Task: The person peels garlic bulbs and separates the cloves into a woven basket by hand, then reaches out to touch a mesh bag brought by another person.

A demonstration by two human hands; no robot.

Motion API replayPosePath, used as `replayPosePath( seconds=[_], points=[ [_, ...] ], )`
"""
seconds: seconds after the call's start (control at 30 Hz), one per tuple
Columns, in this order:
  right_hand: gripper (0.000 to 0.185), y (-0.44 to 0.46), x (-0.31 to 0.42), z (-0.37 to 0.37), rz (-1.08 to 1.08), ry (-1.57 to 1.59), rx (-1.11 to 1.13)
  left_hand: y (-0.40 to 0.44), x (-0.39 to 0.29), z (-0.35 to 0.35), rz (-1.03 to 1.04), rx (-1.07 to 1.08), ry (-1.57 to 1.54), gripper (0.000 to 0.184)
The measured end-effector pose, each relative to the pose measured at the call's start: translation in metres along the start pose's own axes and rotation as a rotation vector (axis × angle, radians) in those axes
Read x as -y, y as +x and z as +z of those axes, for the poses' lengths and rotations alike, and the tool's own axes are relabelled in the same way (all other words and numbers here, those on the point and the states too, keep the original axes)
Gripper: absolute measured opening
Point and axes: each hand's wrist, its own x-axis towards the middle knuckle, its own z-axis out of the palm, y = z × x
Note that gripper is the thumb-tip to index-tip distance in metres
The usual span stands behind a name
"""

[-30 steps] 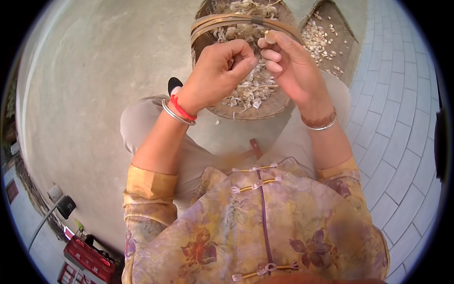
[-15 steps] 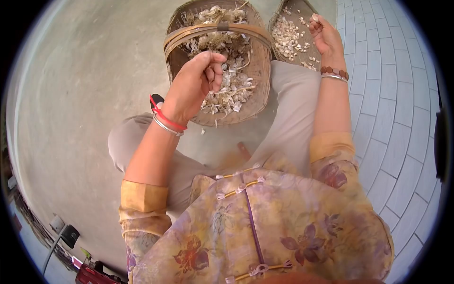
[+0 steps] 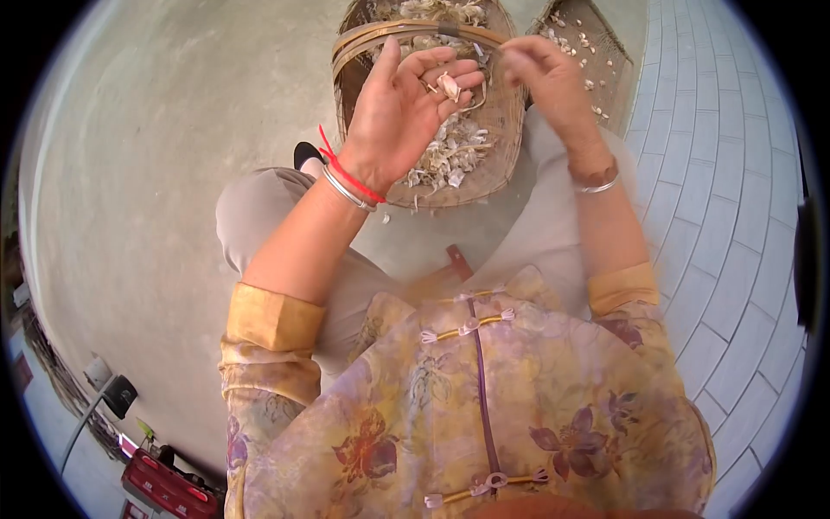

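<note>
Concrete floor [image 3: 164, 173] underlies a wicker basket [image 3: 501, 147]; over it the left hand [image 3: 403, 108], spread palm-up, bears garlic [image 3: 449, 86]; I cannot tell whether the blurred right hand [image 3: 553, 86] grips anything.

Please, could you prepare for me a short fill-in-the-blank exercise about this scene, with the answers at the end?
1. A pale clove rests on the person's open ____ hand.
2. The cord around that wrist, next to a silver bangle, is coloured ____.
3. Over the woven basket of papery skins arches a ____.
4. In the picture, the tray with scattered cloves lies to the ____ of the basket.

Missing words: left; red; handle; right.
</note>
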Motion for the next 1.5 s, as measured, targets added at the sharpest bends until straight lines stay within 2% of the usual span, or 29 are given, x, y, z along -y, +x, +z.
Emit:
replayPosePath(
  seconds=[0.07,0.17,0.27,0.3,0.37,0.43,0.47,0.5,0.57,0.67,0.7,0.9,0.97,1.2,1.3,1.5],
  points=[
    [0.017,-0.022,0.009,0.043,-0.207,-0.274,0.025,0.001,0.003,0.000,0.005,0.036,-0.008,0.061],
    [0.018,-0.028,0.004,0.063,-0.289,-0.399,-0.010,-0.001,0.006,0.002,0.053,0.005,0.081,0.061],
    [0.019,-0.028,0.007,0.058,-0.314,-0.353,-0.046,-0.001,0.005,-0.001,0.037,0.025,0.098,0.062],
    [0.019,-0.029,0.008,0.056,-0.315,-0.354,-0.047,0.000,0.005,-0.002,0.041,0.032,0.110,0.057],
    [0.020,-0.031,0.010,0.052,0.029,-0.034,0.019,0.001,0.005,-0.005,0.043,0.041,0.120,0.052],
    [0.020,-0.033,0.014,0.050,0.051,0.021,0.034,-0.001,0.004,-0.003,0.125,-0.006,0.545,0.038],
    [0.021,-0.034,0.014,0.049,0.073,0.081,0.050,-0.002,0.004,-0.004,0.123,-0.005,0.545,0.038],
    [0.021,-0.036,0.014,0.051,0.073,0.081,0.048,-0.002,0.004,-0.004,0.157,-0.024,0.770,0.032],
    [0.024,-0.038,0.013,0.056,0.041,0.276,0.010,-0.005,0.005,-0.004,0.283,-0.054,1.182,0.028],
    [0.028,-0.045,0.023,0.058,0.032,0.235,0.042,-0.005,0.009,-0.005,0.333,-0.061,1.361,0.027],
    [0.028,-0.045,0.022,0.057,0.033,0.236,0.043,-0.004,0.013,-0.003,0.418,-0.051,1.259,0.029],
    [0.030,-0.046,0.022,0.042,0.096,0.373,0.200,-0.005,0.010,-0.005,0.588,0.066,1.349,0.024],
    [0.031,-0.046,0.019,0.042,0.099,0.505,0.215,-0.004,0.010,-0.005,0.587,0.071,1.362,0.024],
    [0.031,-0.045,0.006,0.039,0.116,0.624,0.244,-0.004,0.004,-0.004,0.566,0.130,1.510,0.023],
    [0.031,-0.045,0.006,0.039,0.142,0.600,0.232,-0.005,0.003,-0.001,0.451,0.086,1.414,0.022],
    [0.031,-0.045,0.011,0.046,0.113,0.634,0.192,-0.001,0.006,-0.006,0.493,0.037,1.370,0.023]
  ],
)
